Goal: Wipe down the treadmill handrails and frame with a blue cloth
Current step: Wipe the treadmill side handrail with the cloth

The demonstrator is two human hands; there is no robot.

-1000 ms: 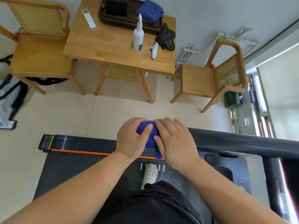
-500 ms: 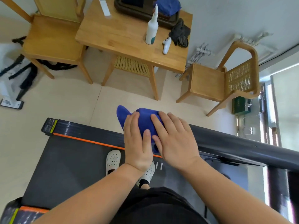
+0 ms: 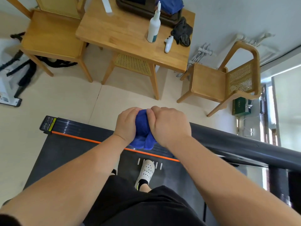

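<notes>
1. Both your fists are curled tight on the blue cloth point(image 3: 143, 128). Your left hand point(image 3: 126, 123) and right hand point(image 3: 169, 126) squeeze it between them, with two tails hanging below.
2. The cloth sits at the end of the dark handrail point(image 3: 236, 142), above the orange-striped side frame point(image 3: 81, 128). Can't tell if it's actually wrapped round the tube.
3. I'd flatten that wad so more fabric touches, then slide along the rail in one steady pass.

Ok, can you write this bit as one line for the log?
step: wiping handrail | left hand: grips blue cloth | right hand: grips blue cloth | blue cloth: bunched between hands, over handrail
</notes>
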